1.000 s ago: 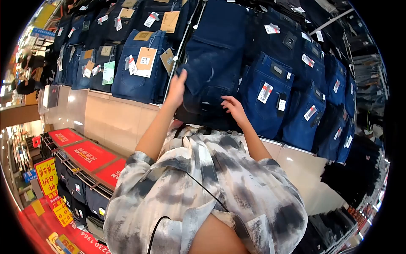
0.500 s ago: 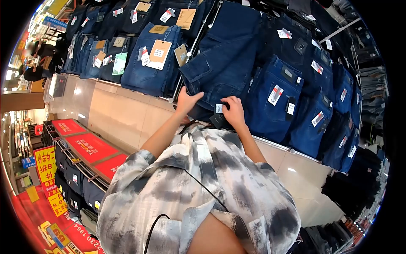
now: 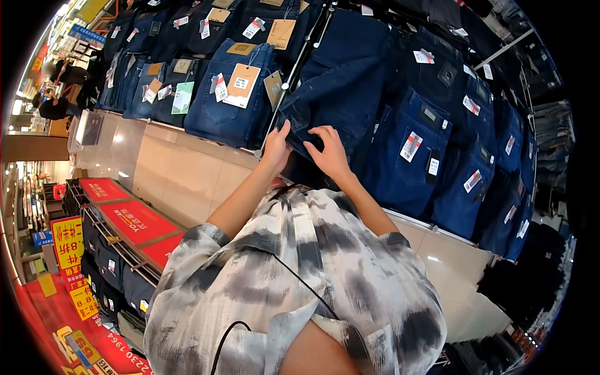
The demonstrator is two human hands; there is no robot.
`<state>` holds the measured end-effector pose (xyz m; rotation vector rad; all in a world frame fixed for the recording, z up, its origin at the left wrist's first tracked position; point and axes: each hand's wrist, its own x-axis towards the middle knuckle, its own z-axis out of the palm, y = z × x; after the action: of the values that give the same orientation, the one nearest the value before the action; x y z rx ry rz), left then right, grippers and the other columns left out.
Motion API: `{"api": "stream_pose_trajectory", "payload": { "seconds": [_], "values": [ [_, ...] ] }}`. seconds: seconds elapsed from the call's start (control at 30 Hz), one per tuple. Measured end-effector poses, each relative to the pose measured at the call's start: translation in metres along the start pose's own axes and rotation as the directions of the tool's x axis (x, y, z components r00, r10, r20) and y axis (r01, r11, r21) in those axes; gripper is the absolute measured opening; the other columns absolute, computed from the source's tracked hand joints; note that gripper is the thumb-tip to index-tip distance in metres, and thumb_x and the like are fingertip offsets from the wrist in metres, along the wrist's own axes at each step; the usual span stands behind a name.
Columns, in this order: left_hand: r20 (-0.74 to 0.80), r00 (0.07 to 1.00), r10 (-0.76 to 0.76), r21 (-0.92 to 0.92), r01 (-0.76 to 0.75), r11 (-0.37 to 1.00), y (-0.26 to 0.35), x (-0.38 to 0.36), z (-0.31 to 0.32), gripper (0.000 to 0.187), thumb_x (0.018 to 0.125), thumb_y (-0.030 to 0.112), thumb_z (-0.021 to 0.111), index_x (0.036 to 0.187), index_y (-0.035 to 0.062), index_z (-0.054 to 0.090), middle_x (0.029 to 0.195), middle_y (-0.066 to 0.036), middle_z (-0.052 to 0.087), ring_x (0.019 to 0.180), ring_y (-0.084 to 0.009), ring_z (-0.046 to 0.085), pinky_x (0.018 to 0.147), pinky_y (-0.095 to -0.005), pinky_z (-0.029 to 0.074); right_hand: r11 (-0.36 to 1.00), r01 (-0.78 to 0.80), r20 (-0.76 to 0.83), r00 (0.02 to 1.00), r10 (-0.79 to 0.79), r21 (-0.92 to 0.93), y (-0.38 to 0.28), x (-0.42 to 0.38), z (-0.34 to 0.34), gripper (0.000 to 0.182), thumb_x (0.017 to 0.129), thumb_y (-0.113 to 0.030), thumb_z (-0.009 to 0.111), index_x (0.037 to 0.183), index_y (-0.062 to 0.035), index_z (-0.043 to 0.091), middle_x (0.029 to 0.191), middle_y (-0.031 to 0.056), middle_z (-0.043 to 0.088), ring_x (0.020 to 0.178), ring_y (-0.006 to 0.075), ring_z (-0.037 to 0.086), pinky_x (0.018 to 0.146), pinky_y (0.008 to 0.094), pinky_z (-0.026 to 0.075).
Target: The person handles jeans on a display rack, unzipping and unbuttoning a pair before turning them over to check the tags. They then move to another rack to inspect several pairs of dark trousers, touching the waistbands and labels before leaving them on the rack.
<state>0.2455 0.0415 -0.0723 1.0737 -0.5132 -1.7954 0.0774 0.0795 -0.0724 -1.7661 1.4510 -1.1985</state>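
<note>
A pair of dark blue jeans (image 3: 344, 81) hangs on the wall display in front of me. My left hand (image 3: 277, 147) grips its lower left edge, thumb against the denim. My right hand (image 3: 329, 153) is just beside it, fingers curled over the same folded edge. The two hands are a few centimetres apart. Below them are my forearms and my grey-and-white patterned shirt (image 3: 300, 275), with a black cable running across it.
More jeans with paper tags (image 3: 244, 84) hang left of a white rail (image 3: 294, 69); brighter blue jeans (image 3: 431, 144) hang to the right. Red sale signs (image 3: 134, 219) top low racks of folded jeans at lower left. People stand far left (image 3: 53, 106).
My left hand dropped from higher on the jeans to their lower edge. My right hand, which held a small tag half a second ago, moved up onto the denim beside it.
</note>
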Motion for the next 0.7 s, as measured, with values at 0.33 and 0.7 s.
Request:
{"api": "stream_pose_trajectory", "payload": {
  "seconds": [0.33,0.7],
  "values": [
    [0.104,0.994,0.039,0.013,-0.040,0.999,-0.003,-0.013,0.039,0.032,0.099,0.019,0.060,0.127,0.0033,0.055,0.119,-0.007,0.065,0.107,-0.0177,0.063,0.093,-0.0325,0.051,0.996,0.027,-0.211,0.977,-0.008,0.083,-0.012,0.007,-0.019,0.033,0.083,-0.014,0.073,0.113,-0.0039,0.065,0.117,0.0119,0.058,0.103,0.0306,0.059,0.087,0.0364,0.048],
    [0.058,0.974,0.218,0.368,-0.224,0.902,-0.011,-0.014,0.047,0.032,0.087,0.005,0.072,0.116,-0.0022,0.062,0.111,-0.009,0.070,0.100,-0.0153,0.065,0.089,-0.0280,0.051,0.623,-0.269,-0.010,0.913,0.407,0.735,0.031,0.022,-0.011,0.021,0.097,-0.013,0.063,0.108,0.0042,0.066,0.087,0.0063,0.069,0.070,0.0122,0.067,0.062,0.0239,0.053]
  ]
}}
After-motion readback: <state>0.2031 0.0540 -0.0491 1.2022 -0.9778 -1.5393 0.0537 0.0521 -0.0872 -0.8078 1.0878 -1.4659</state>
